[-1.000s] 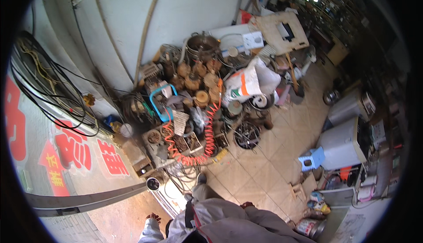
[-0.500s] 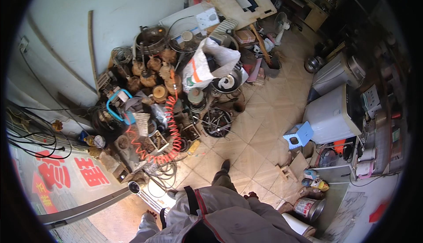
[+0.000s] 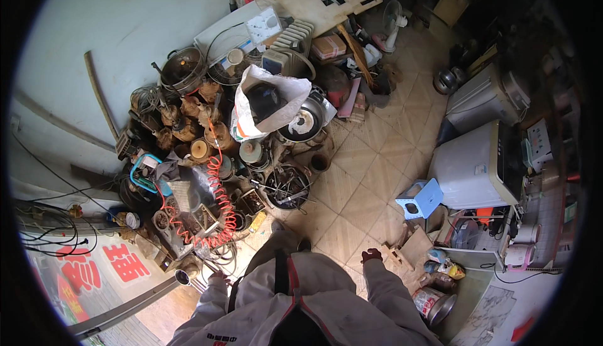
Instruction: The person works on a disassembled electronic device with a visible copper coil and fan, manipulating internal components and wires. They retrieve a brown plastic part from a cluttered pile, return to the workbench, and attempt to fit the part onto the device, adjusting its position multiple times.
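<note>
My left hand (image 3: 218, 276) hangs low beside my body, near a white cylindrical object (image 3: 182, 277) and loose grey hoses. Its fingers look apart and I see nothing in it. On the other side, my right hand (image 3: 372, 255) is held out above the tiled floor, close to some wooden pieces (image 3: 396, 259). It looks loosely open, with nothing visible in it, though the fingers are small and dark. Both forearms are in grey sleeves. One dark shoe (image 3: 304, 245) shows below my jacket.
A cluttered heap lies left: red coiled air hose (image 3: 217, 214), white woven sack (image 3: 271, 104), basin of metal parts (image 3: 286, 188), brown motor-like parts (image 3: 185, 129). At right are a blue step stool (image 3: 421, 198), white appliance (image 3: 468, 162) and metal pot (image 3: 434, 305). A fan (image 3: 394, 26) stands farther off.
My body has stepped forward and the view has shifted, so the heap appears farther left. My right hand has swung outward from my side, and my left hand has come forward.
</note>
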Demonstrator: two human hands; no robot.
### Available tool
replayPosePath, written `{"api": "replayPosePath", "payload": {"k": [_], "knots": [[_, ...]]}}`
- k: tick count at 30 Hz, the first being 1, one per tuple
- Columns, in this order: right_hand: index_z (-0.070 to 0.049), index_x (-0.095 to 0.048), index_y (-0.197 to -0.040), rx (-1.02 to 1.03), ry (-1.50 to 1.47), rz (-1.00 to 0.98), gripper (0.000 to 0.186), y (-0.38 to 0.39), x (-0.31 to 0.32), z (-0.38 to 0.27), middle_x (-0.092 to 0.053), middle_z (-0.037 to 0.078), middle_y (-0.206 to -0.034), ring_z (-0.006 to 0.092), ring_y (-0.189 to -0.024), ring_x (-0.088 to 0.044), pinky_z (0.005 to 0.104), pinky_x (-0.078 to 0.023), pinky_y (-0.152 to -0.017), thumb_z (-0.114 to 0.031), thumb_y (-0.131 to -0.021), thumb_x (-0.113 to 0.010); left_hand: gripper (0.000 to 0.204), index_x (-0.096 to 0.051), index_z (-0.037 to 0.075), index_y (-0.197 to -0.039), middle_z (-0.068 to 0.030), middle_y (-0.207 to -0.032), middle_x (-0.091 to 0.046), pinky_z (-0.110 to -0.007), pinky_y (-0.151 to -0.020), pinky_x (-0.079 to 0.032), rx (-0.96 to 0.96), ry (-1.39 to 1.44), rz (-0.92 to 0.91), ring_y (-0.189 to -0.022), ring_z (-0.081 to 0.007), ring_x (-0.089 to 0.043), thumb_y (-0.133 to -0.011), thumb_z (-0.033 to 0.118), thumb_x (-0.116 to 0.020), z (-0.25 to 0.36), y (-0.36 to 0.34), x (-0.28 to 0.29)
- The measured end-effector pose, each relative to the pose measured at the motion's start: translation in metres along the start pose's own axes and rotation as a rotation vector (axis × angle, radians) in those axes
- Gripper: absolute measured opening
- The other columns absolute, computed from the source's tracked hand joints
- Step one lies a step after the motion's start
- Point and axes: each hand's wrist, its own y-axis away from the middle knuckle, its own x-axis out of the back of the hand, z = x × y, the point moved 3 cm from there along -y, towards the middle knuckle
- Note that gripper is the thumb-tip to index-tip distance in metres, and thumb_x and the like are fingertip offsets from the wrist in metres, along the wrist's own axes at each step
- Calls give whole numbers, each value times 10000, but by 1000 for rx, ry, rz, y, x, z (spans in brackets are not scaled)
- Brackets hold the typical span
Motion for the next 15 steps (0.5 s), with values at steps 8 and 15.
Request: {"api": "replayPosePath", "payload": {"k": [8,15], "knots": [[-32,-689,-1130,25,90,-158,345,-22,32,-53,-729,210,-1022,340,-803,-738,476,-611,-703,-224,-844,-709,369,-568,95,-1293,-111,-1110,-696,-476,-616,-591,-29,301,-52,-897,-299,-704,-1062,383,-551,87,-23,-98],[-18,-701,-1048,37,161,-256,230,-165,104,-108,-732,192,-963,335,-743,-734,494,-617,-630,-160,-868,-681,373,-620,49,-1234,-124,-1044,-740,-449,-649,-576,-240,130,85,-779,-280,-741,-1025,358,-642,123,59,-261]]}}
